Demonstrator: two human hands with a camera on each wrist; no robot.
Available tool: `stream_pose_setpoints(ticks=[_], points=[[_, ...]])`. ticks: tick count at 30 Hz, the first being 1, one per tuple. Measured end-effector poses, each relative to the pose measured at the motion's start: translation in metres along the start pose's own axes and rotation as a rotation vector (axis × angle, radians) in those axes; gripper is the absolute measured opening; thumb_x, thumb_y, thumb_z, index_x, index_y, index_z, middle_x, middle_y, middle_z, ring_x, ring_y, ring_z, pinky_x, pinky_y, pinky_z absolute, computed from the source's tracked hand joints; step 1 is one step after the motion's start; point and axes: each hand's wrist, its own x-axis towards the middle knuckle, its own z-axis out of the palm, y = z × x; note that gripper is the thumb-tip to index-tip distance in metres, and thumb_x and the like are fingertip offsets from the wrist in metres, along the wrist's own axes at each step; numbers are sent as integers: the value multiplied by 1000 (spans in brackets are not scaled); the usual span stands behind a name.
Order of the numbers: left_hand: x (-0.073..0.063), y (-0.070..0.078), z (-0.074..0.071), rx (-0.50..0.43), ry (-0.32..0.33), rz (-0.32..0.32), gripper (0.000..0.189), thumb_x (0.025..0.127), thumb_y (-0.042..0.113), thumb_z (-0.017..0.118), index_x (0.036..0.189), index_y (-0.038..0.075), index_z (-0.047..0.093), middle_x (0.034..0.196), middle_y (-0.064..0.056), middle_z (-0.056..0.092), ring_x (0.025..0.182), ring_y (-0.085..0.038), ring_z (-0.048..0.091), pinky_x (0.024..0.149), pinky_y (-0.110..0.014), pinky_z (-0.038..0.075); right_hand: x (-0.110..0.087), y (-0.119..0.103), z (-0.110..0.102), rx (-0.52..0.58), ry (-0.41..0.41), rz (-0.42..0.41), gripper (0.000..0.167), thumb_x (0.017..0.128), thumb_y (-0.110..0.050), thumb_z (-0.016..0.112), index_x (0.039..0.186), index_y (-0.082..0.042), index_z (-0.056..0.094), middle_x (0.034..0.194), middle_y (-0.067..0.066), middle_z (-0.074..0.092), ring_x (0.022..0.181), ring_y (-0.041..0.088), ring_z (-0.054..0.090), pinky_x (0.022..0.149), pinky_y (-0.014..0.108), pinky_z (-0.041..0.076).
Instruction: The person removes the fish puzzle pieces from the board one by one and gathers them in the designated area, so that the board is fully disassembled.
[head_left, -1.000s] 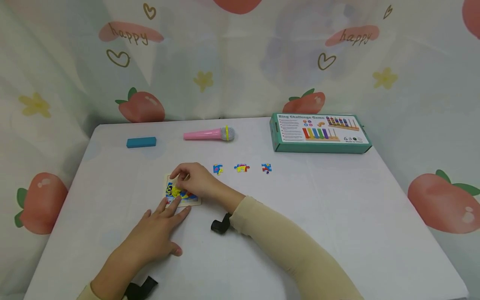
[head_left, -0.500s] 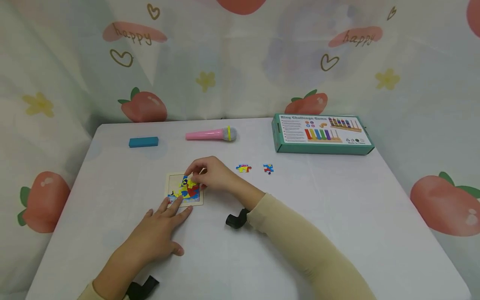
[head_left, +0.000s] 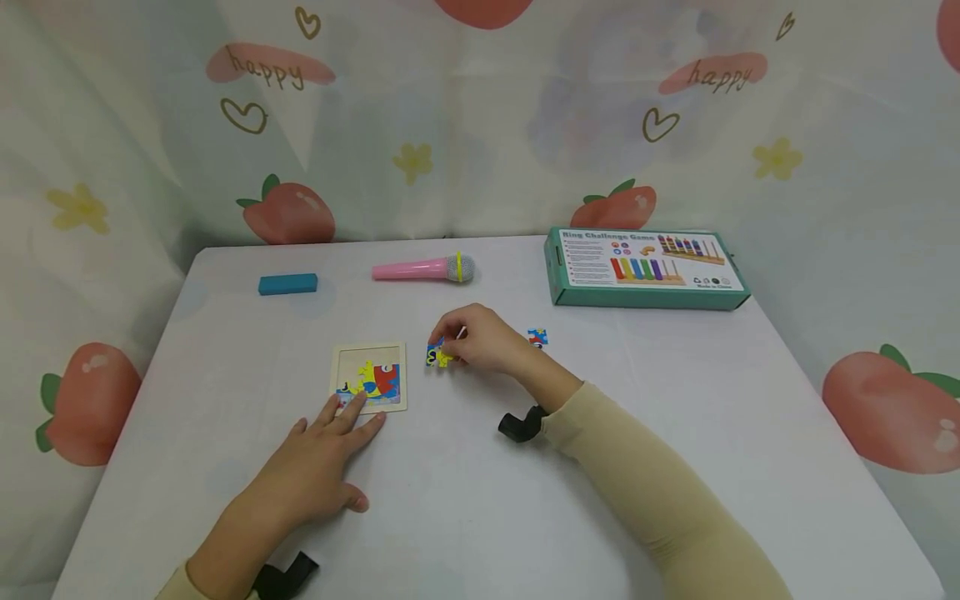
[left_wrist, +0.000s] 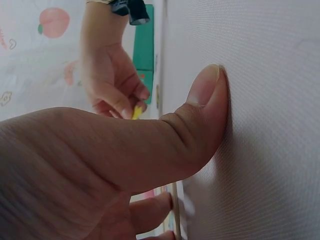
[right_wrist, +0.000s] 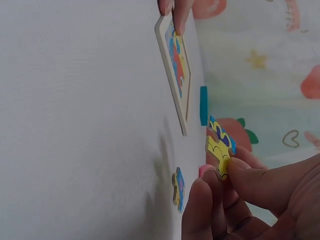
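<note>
Head view: white table (head_left: 675,433), both hands over it.
Left hand (head_left: 311,467): flat, fingers straight, fingertips pressing the near edge of the puzzle tray (head_left: 369,377).
Right hand (head_left: 483,337): fingers pinching a blue-and-yellow puzzle piece (head_left: 437,353), just right of the tray; right wrist view shows the piece (right_wrist: 220,147) raised off the table.
Loose pieces: one (head_left: 537,337) beside the right hand.
Far edge: teal block (head_left: 287,284), pink microphone (head_left: 423,269), green box (head_left: 645,268).
</note>
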Motion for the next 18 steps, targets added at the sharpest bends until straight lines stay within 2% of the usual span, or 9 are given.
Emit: stream_pose_setpoints(ticks=[6,13,18], points=[[0,-1,1,1,-4,2,111,65,44,102,162,28,51,178,-11,33,164,-53,21,120,-82,29,-3,7,1,-48,-5,51,18,100,-5,71,102,-17,83,91,2,73,72,17,63,68,26,52],[1,-1,0,5,-7,0,111,65,45,101,162,28,50,178,-11,33,164,-53,20,120,-82,29,-1,13,10,-89,8,41,18,97,-4,72,97,-18,83,86,0,73,76,15,63,71,26,51],[1,-1,0,4,-12,-1,111,66,45,101,163,29,50,178,-10,32,164,-52,20,120,-82,29,-1,12,15,-155,41,30,17,97,-6,74,97,-19,83,90,-2,75,85,16,63,76,27,50]])
